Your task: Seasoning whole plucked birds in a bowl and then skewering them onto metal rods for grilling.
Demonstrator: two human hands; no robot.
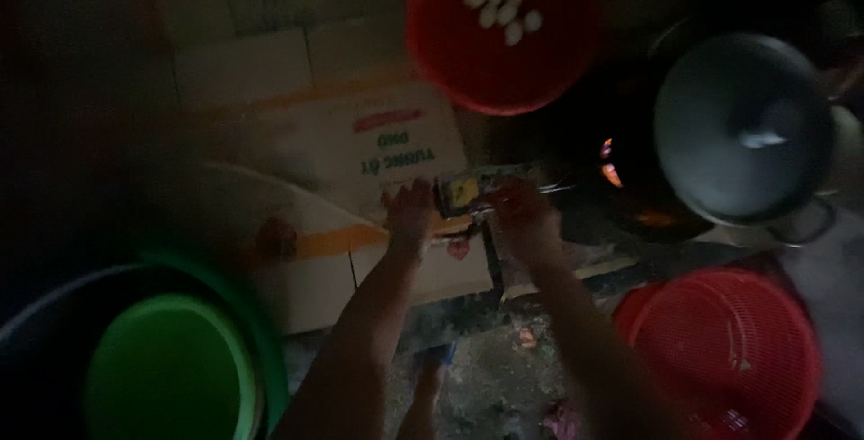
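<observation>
The scene is dark and blurred. Both my arms reach forward over the floor. My left hand (pixel 409 211) and my right hand (pixel 522 211) hold a small flat packet (pixel 477 190) with a yellow patch between them, one hand at each end. A red basket (pixel 504 31) with several small white egg-like things (pixel 502 8) stands beyond the hands. A grey pot (pixel 742 125) sits to the right over a small orange glow of fire (pixel 610 170).
Flattened cardboard boxes (pixel 360 152) lie under and left of the hands. A green basin (pixel 171 368) sits inside a darker tub at the lower left. Another red mesh basket (pixel 729 350) is at the lower right. My foot shows near the bottom centre.
</observation>
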